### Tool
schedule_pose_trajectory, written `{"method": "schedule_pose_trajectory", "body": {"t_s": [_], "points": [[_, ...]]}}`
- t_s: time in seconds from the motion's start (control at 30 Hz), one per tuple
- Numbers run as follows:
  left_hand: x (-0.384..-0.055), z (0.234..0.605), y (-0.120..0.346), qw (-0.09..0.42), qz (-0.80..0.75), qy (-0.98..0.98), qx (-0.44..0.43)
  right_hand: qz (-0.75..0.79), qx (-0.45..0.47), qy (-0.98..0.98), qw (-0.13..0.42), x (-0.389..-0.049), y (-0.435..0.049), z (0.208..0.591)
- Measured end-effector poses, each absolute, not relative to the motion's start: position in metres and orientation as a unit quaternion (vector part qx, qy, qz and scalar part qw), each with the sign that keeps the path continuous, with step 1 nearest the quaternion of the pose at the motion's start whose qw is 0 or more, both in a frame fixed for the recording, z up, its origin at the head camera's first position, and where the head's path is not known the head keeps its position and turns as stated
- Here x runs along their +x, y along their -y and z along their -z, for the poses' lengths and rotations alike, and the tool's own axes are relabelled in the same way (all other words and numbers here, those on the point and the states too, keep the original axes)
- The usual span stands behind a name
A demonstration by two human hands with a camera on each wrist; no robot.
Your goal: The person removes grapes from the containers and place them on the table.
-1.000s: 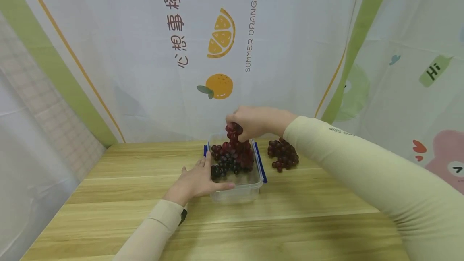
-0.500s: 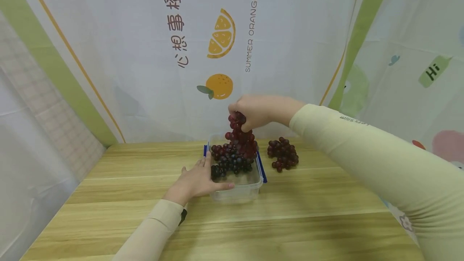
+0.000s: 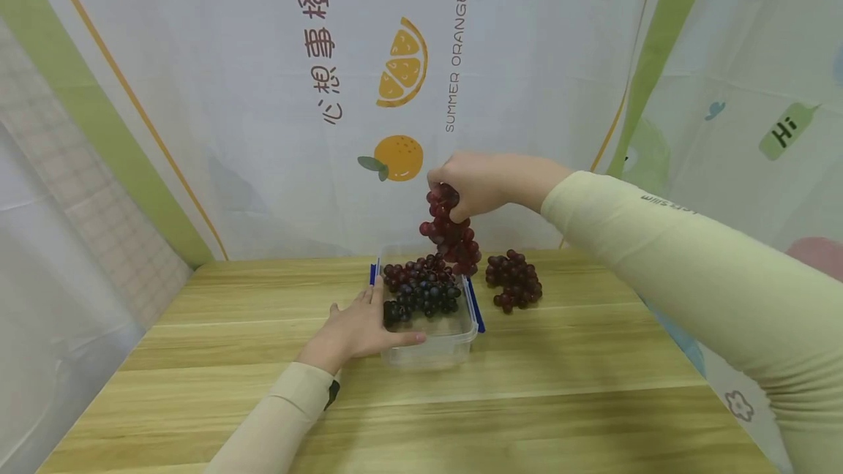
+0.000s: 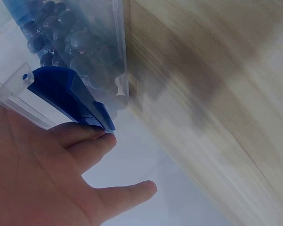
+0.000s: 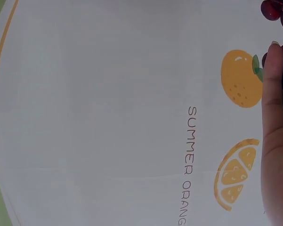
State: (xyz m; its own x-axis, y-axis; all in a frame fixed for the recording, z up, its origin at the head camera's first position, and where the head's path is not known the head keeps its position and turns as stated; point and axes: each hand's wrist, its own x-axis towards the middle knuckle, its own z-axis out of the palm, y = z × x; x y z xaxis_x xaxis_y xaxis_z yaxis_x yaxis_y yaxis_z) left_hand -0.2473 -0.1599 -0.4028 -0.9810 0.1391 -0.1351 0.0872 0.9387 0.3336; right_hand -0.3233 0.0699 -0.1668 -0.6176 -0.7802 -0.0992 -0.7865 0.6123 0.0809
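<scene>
A bunch of red grapes [image 3: 454, 236] hangs from my right hand [image 3: 477, 181], pinched at its top between thumb and fingers. Its lower end overlaps the right rear rim of a clear plastic container [image 3: 428, 350]. Inside the container lie dark grapes [image 3: 424, 295], black in front and reddish behind. My left hand [image 3: 358, 328] rests along the container's left side, thumb stretched over the front rim. In the left wrist view its straight fingers [image 4: 92, 150] touch the blue latch [image 4: 66, 94]. The right wrist view catches only a finger [image 5: 274, 84] and part of the held bunch at its edge.
Another bunch of dark red grapes [image 3: 514, 280] lies on the wooden table [image 3: 217, 379], just right of the container. A blue latch [image 3: 476, 306] sticks out on the container's right side. A white cloth [image 3: 263, 189] printed with oranges hangs behind the table.
My right hand has risen and shifted right, lifting the red bunch from inside the container to above its right rear rim. More of the grapes left inside now show. My left hand stays put.
</scene>
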Motion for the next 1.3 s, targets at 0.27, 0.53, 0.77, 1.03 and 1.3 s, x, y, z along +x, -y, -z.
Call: {"method": "schedule_pose_trajectory", "body": {"t_s": [0.27,0.53,0.77,1.03,1.3], "points": [[-0.247,0.403,0.159,0.078,-0.165,-0.981,0.058,-0.058,-0.423,-0.904,0.018,-0.327,-0.08,0.16],[-0.246,0.403,0.16,0.079,-0.161,-0.982,0.06,-0.053,-0.397,-0.916,0.003,-0.336,-0.095,0.153],[-0.247,0.404,0.16,0.08,-0.163,-0.981,0.062,-0.046,-0.372,-0.927,-0.004,-0.345,-0.113,0.149],[-0.247,0.404,0.16,0.081,-0.162,-0.981,0.061,-0.041,-0.341,-0.939,-0.014,-0.355,-0.139,0.145],[-0.247,0.404,0.16,0.081,-0.163,-0.982,0.057,-0.03,-0.31,-0.95,-0.018,-0.362,-0.172,0.143]]}}
